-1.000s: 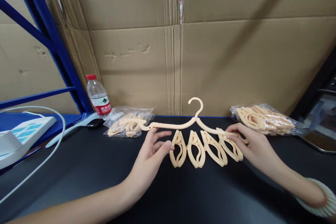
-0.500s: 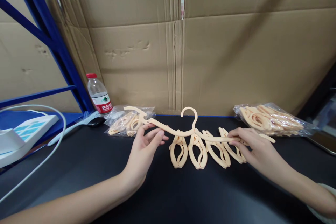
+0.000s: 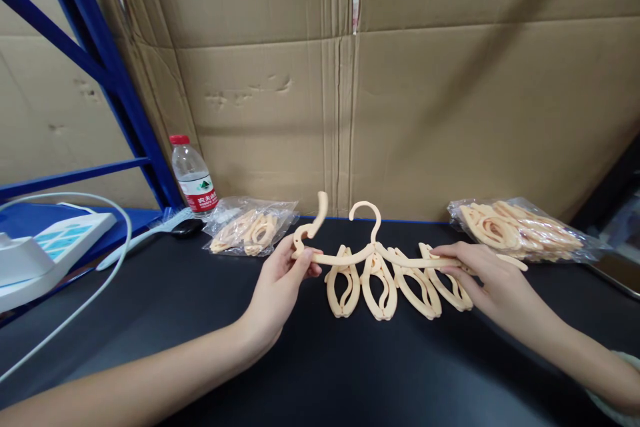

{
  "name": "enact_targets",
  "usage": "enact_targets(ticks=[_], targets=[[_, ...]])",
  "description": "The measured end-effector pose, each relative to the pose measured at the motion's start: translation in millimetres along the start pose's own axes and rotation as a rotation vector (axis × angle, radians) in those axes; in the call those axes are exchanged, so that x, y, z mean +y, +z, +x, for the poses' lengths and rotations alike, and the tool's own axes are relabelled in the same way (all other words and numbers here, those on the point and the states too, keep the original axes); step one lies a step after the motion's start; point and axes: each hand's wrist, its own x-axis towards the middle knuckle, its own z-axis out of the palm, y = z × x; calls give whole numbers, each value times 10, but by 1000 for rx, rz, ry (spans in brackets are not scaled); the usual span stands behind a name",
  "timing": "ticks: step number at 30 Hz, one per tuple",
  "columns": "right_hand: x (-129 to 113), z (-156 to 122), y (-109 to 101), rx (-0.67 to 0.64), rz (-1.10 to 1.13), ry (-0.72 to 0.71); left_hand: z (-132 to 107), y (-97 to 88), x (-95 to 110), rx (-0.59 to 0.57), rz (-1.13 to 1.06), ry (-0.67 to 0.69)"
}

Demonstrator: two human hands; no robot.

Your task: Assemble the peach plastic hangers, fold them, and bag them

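A cream folding clothes hanger [image 3: 345, 259] is held up between my two hands, its hook pointing upward in the middle. My left hand [image 3: 281, 273] pinches its left arm close to the joint, and the outer left segment is folded up there. Closed around the right arm are the fingers of my right hand [image 3: 480, 273]; the right tip pokes out beyond them. Just behind and below, several folded hangers [image 3: 379, 297] of the same kind lie in a row on the black table [image 3: 370, 373]. The held hanger partly covers their tops.
Clear plastic bags of folded hangers lie at the back left [image 3: 250, 230] and back right [image 3: 520, 227]. A water bottle [image 3: 197, 180], a pale blue long-handled item [image 3: 145, 237] and a white device [image 3: 55, 253] with a cable stand left. Cardboard [image 3: 260, 100] walls the back.
The hanger's outer left segment has swung from stretched out leftward to folded upward. My left hand has closed on the arm near that joint. My right hand keeps its grip.
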Motion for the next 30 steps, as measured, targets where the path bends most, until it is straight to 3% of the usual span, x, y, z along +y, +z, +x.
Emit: enact_targets(ticks=[5, 11, 18, 22, 30], targets=[[60, 37, -93, -1, -64, -85, 11, 0, -1, -10, 15, -4], [91, 37, -187, 57, -430, -86, -26, 24, 6, -10, -13, -32], [0, -23, -190, 85, -692, -151, -26, 22, 26, 12, -19, -29], [12, 1, -188, 75, -619, -188, -23, 15, 11, 10, -11, -26], [33, -12, -87, 80, -101, -94, -5, -2, -25, 9, 7, -29]])
